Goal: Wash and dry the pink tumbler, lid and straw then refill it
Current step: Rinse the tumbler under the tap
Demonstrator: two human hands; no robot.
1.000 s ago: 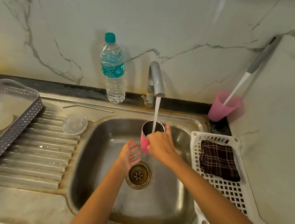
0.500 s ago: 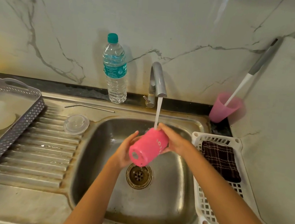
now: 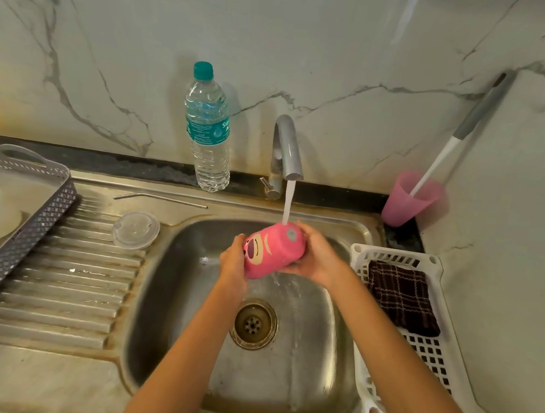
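The pink tumbler (image 3: 272, 252), with a bear face printed on it, lies on its side over the sink (image 3: 186, 298) under the running tap (image 3: 288, 147). Water hits its upper side and runs off below. My left hand (image 3: 232, 263) holds its left end and my right hand (image 3: 318, 257) grips its right end. The clear lid (image 3: 136, 230) lies flat on the drainboard left of the basin. The metal straw (image 3: 160, 198) lies along the sink's back ledge.
A water bottle (image 3: 209, 131) with a teal cap stands behind the sink. A grey basket (image 3: 16, 238) sits on the drainboard at left. A white basket (image 3: 431, 353) with a dark checked cloth (image 3: 402, 295) is at right. A pink cup (image 3: 411, 198) holds a brush.
The tumbler went from upright under the stream to lying on its side, then turned so the bear face shows. My left hand moved up onto its end.
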